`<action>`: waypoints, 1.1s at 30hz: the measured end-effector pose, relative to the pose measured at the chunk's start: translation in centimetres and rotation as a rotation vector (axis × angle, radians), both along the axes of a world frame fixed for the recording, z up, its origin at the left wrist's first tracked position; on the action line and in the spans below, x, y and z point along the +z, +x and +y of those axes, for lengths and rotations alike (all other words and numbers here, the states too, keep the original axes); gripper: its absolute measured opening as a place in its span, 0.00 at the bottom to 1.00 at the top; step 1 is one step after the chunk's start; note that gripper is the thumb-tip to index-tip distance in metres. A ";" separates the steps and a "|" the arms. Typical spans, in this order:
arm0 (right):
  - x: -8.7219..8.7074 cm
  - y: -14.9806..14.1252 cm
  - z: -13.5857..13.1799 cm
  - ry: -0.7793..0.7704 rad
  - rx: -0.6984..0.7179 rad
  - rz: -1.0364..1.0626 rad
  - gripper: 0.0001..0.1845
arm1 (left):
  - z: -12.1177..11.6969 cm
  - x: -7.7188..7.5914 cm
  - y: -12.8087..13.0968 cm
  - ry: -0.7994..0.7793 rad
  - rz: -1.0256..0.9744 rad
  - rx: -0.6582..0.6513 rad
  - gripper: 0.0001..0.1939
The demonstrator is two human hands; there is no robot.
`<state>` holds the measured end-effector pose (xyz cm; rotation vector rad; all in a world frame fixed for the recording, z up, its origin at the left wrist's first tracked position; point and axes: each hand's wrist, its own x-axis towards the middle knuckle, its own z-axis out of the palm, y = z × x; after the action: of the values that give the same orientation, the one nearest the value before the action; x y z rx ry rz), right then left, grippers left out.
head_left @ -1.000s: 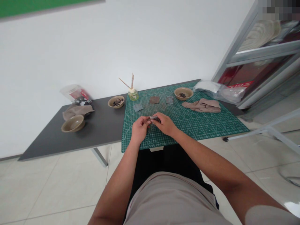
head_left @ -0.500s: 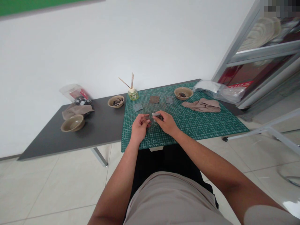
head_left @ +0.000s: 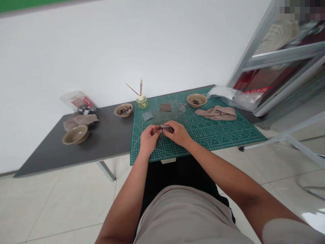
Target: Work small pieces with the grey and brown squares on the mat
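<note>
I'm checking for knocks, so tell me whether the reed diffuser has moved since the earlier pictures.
No. Judged against the green cutting mat, the reed diffuser keeps its spot at the far left corner; the whole view merely shifted slightly.

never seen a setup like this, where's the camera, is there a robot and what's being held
No robot shows here: these are a person's own bare hands, seen by a camera worn on the head, looking forward and down. The right hand holds a small dark grey piece. The left hand meets it at the fingertips; its own grip is too small to make out.

Below them is a green cutting mat on a grey table. On the mat are three flat squares, blue-grey, brown and grey, a crumpled cloth, a bottle with sticks and a bowl. Two more bowls stand left of the mat.
</note>
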<state>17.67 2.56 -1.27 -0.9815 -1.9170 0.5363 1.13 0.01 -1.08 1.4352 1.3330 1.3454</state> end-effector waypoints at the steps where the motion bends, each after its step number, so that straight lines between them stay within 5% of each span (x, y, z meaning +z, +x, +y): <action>1: 0.0 0.0 0.0 -0.003 0.013 -0.001 0.06 | 0.0 0.1 0.0 -0.004 -0.002 0.005 0.09; 33: -0.5 0.0 0.0 0.078 0.103 -0.052 0.06 | -0.1 -0.2 0.1 -0.011 0.051 0.057 0.09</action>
<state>17.62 2.53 -1.79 -0.8576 -2.0280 0.4950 1.19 -0.09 -1.31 1.4427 1.4222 1.3442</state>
